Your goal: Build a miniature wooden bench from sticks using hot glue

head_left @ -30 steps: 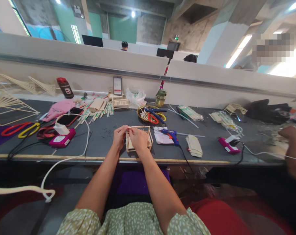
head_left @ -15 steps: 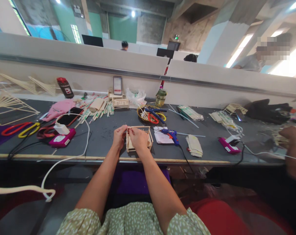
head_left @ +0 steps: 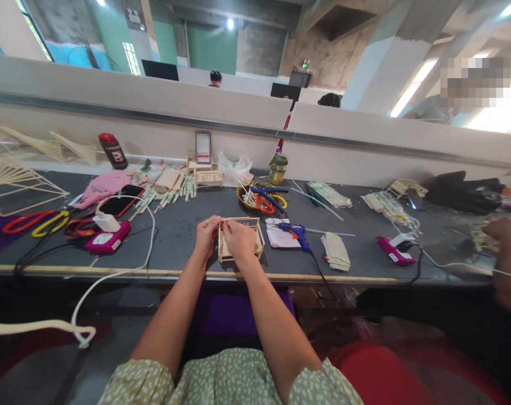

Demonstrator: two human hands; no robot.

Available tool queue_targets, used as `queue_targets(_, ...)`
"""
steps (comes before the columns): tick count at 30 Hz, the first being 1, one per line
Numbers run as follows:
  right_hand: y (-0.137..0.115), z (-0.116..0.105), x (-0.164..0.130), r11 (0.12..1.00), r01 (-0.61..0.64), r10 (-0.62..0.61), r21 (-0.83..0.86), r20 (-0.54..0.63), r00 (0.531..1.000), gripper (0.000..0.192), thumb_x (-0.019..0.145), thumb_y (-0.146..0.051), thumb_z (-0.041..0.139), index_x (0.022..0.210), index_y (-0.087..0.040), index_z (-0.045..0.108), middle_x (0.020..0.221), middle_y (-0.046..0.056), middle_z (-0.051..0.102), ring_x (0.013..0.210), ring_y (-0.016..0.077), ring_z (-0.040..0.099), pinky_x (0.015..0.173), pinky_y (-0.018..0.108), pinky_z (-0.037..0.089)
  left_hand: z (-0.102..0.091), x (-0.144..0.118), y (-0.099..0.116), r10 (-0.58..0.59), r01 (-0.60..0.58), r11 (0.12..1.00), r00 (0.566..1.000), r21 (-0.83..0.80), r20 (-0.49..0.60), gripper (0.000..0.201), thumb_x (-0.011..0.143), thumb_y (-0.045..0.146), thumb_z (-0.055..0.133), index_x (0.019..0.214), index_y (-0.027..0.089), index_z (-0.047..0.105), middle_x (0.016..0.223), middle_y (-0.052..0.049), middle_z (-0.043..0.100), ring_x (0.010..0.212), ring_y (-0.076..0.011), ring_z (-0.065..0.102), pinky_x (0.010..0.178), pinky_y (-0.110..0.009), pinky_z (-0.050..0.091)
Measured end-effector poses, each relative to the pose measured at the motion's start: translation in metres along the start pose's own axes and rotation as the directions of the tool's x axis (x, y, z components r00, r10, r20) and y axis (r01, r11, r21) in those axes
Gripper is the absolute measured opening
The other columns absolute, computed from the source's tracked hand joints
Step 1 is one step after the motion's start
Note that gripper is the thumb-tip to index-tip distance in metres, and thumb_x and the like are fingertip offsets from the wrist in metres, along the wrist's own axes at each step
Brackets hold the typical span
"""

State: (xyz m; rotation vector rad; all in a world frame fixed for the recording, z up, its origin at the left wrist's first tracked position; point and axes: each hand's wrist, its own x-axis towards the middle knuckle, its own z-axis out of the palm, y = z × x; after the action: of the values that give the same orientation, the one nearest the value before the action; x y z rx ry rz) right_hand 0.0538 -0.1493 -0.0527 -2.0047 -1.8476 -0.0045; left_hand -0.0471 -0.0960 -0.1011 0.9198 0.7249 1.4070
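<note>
A small box-shaped frame of thin wooden sticks (head_left: 259, 241) stands on the dark table (head_left: 183, 236) close to its front edge. My left hand (head_left: 206, 236) grips the frame's left side. My right hand (head_left: 240, 239) lies over its top and front, fingertips pinched at the upper left corner, where a thin stick seems to be pressed. Most of the frame is hidden behind my right hand.
A blue glue gun (head_left: 295, 233) lies just right of the frame on paper. Behind are a basket with scissors (head_left: 261, 198), stick bundles (head_left: 173, 185) and a jar (head_left: 277, 167). Pink power blocks (head_left: 107, 241), cables, a phone (head_left: 119, 203) lie left. Another person's hand (head_left: 506, 247) works at far right.
Almost nothing moved. Both hands stay on the stick frame, with only slight finger shifts at its top left corner.
</note>
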Motion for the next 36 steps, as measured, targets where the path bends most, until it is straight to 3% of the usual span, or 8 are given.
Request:
queue_targets(21,-0.0009,-0.0033,0.0041,1.000,0.006,-0.005,-0.023,0.032,0.999,0.034,0.098,-0.040,0.040,0.094,-0.027,0.071,0.089,0.004,0.075,0.081,0.0185,0.068,0.069,0.026,0.041,-0.0002,-0.0006,0.0000,0.016,-0.016,1.000,1.000,0.021,-0.012,0.020,0.066,0.036,0.077,0.070,0.017,0.072,0.071,-0.002,0.065,0.064,-0.0131,0.057,0.060,-0.023,0.043)
queue_targets(29,-0.0004,-0.0055,0.0044,0.999,0.014,-0.013,-0.032,0.038,0.999,0.031,0.098,-0.036,0.041,0.097,-0.025,0.070,0.089,0.005,0.075,0.082,0.0200,0.069,0.070,0.027,0.042,0.0032,-0.0037,0.0050,0.010,-0.012,0.998,0.999,0.067,0.040,0.016,0.063,0.030,0.078,0.071,0.017,0.072,0.061,0.001,0.063,0.055,-0.0114,0.053,0.056,-0.023,0.040)
queue_targets(36,0.0046,-0.0089,0.0015,0.998,0.057,-0.057,-0.009,0.049,0.997,0.029,0.097,-0.035,0.041,0.103,-0.026,0.069,0.093,0.005,0.075,0.084,0.0201,0.069,0.071,0.027,0.042,0.0027,-0.0028,0.0042,0.021,-0.023,0.995,1.000,0.094,0.023,0.015,0.062,0.029,0.078,0.069,0.018,0.071,0.061,0.001,0.063,0.052,-0.0106,0.051,0.054,-0.023,0.039)
